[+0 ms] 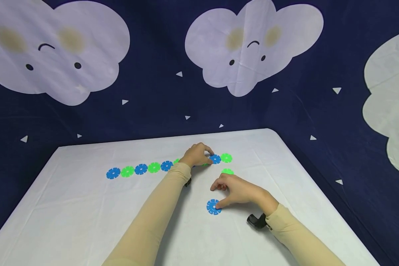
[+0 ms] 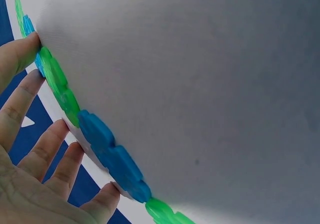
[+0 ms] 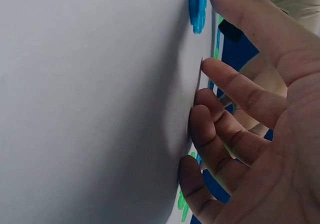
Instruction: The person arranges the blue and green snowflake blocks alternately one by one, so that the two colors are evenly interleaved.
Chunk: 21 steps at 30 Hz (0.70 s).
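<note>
A row of notched plastic snowflake discs, blue and green by turns, runs across the white table. Near its right end, the thumb and index finger of my left hand (image 1: 197, 155) pinch the edges of a blue snowflake disc (image 1: 215, 159); the hand covers part of the row. A green disc (image 1: 227, 157) ends the row just beyond. Closer to me, the thumb of my right hand (image 1: 241, 189) touches another blue disc (image 1: 212, 207), which looks layered in the right wrist view. Its other fingers are bent loosely, apart from that disc. Behind this hand a green disc (image 1: 227, 171) is partly hidden.
The row's left end is a blue disc (image 1: 113, 173). A white cloth covers the table (image 1: 70, 207), whose far edge meets a dark blue backdrop (image 1: 153, 111) printed with clouds. A black wrist device (image 1: 256, 221) sits below the right wrist.
</note>
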Motion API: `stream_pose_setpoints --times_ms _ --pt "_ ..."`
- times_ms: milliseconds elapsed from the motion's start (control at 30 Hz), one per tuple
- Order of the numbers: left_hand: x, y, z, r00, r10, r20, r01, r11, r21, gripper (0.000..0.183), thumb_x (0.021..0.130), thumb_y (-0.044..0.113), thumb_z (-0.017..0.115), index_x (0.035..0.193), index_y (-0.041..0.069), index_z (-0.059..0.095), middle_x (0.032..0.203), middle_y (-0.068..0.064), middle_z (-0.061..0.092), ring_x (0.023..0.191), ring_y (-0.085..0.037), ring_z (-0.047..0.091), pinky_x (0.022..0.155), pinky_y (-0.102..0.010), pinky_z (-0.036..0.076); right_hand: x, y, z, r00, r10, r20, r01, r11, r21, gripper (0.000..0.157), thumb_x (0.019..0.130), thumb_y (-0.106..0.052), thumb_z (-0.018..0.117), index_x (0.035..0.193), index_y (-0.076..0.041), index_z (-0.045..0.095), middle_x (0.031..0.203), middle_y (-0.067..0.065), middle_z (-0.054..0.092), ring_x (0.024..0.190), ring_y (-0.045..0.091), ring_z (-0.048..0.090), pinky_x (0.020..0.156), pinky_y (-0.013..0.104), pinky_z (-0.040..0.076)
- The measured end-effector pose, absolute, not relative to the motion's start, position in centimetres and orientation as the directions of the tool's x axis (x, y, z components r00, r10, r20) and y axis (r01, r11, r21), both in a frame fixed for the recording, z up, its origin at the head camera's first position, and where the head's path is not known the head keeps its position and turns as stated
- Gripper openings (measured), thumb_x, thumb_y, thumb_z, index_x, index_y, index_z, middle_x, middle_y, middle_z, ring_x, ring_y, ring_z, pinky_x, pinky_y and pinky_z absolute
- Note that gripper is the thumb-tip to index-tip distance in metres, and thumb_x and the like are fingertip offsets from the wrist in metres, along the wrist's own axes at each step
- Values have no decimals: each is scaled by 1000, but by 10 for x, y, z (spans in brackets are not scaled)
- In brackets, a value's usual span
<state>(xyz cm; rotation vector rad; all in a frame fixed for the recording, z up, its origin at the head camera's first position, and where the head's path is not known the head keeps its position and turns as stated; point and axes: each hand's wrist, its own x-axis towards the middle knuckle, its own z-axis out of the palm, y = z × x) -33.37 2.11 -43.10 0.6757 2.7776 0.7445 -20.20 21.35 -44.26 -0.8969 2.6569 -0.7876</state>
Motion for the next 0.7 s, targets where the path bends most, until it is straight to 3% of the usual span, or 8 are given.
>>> stream_pose_setpoints --times_ms 700 --pt "-332 24 -428 -881 471 -47 392 782 485 37 89 28 88 124 20 81 148 -12 65 139 -38 59 118 -58 49 -193 212 -443 -791 -611 -41 -498 680 -538 47 79 -40 96 119 -22 77 108 -7 64 99 8 57 90 27 51"
